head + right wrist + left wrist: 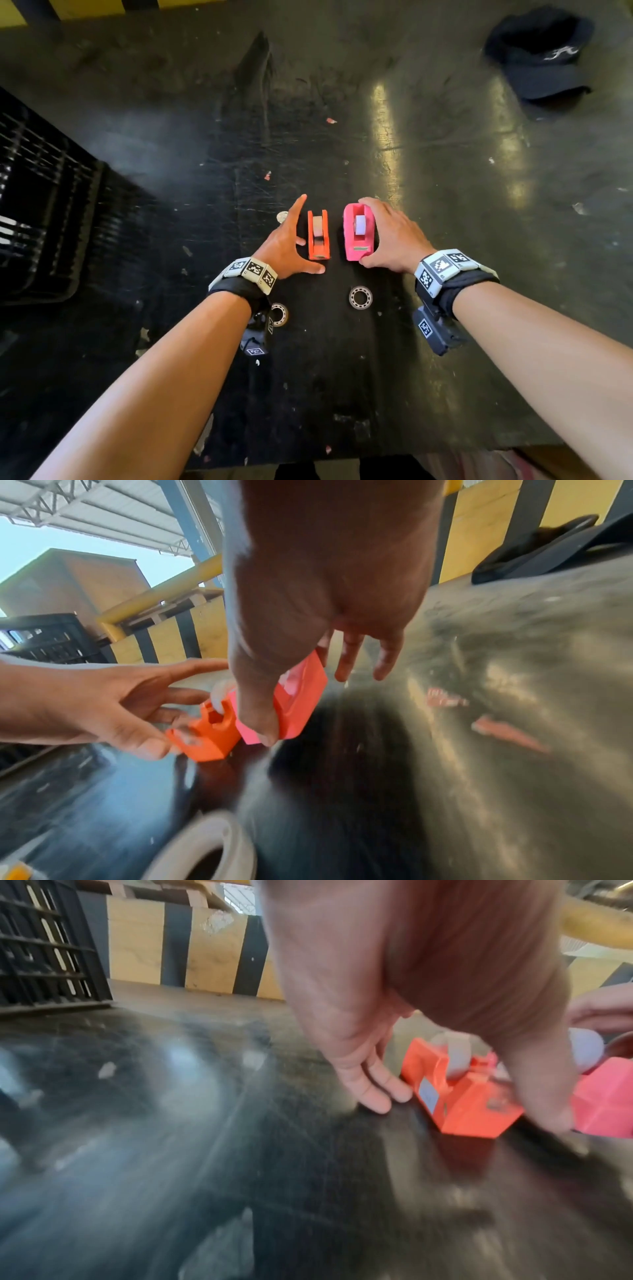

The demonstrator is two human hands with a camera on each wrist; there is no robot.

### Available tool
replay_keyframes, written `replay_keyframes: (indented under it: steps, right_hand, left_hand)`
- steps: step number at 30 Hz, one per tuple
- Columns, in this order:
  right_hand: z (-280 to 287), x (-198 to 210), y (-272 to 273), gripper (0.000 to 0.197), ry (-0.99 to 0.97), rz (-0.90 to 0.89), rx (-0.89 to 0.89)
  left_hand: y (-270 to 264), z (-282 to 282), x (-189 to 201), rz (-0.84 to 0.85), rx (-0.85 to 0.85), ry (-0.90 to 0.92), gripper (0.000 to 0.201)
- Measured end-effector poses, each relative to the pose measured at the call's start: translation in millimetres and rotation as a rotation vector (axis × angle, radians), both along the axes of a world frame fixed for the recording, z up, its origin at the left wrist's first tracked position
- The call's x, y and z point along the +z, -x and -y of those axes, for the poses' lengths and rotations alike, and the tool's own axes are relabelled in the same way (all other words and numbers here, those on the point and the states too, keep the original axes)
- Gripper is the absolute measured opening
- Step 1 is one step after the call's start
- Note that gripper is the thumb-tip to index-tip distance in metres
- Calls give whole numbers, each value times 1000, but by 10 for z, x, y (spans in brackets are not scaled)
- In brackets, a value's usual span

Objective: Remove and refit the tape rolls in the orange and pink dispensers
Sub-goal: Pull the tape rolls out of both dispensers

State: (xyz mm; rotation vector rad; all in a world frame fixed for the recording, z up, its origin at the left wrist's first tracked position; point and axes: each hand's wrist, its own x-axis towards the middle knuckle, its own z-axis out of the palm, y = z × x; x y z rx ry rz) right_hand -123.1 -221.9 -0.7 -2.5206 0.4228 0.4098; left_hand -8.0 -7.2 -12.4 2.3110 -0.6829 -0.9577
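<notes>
- Seen from the head camera, two small tape dispensers stand side by side, apart, near the centre of a dark, scratched table (pixel 428 144).
- The orange dispenser (pixel 318 236) stands upright with a tape roll (pixel 318 226) seated in it.
- The left hand (pixel 286 241) lies spread wide at its 9 o'clock — fingers straight, thumb stretched toward its near end; whether it touches is unclear.
- The pink dispenser (pixel 358 233) sits at the orange one's 3 o'clock, also holding a pale tape roll (pixel 359 224).
- The right hand (pixel 390 236) grips the pink dispenser, fingers over its far end, thumb at its near end.
- Two metal rings (pixel 360 297) lie at 6 o'clock of the dispensers — one partly hidden by the left wrist.
- A black cap (pixel 541 58) rests at 2 o'clock, and a black crate (pixel 41 192) at 9 o'clock.
</notes>
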Motion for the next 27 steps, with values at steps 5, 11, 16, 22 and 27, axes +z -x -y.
replay_keyframes:
  steps: [5, 11, 16, 22, 27]
  right_hand:
    - [85, 421, 103, 120, -27, 127, -15]
    - [-64, 851, 231, 125, -78, 269, 31]
    - [-190, 968, 282, 126, -68, 296, 57]
    - [-251, 934, 328, 125, -48, 279, 87]
    - [-251, 859, 354, 121, -15, 218, 87]
  left_hand:
    - [42, 64, 562, 224, 21, 160, 96]
    - [237, 331, 1333, 531, -241, 228, 41]
    - [281, 319, 1518, 578, -283, 84, 52]
    - [346, 229, 1498, 617, -263, 26, 57]
    - [422, 189, 1455, 606, -222, 83, 54]
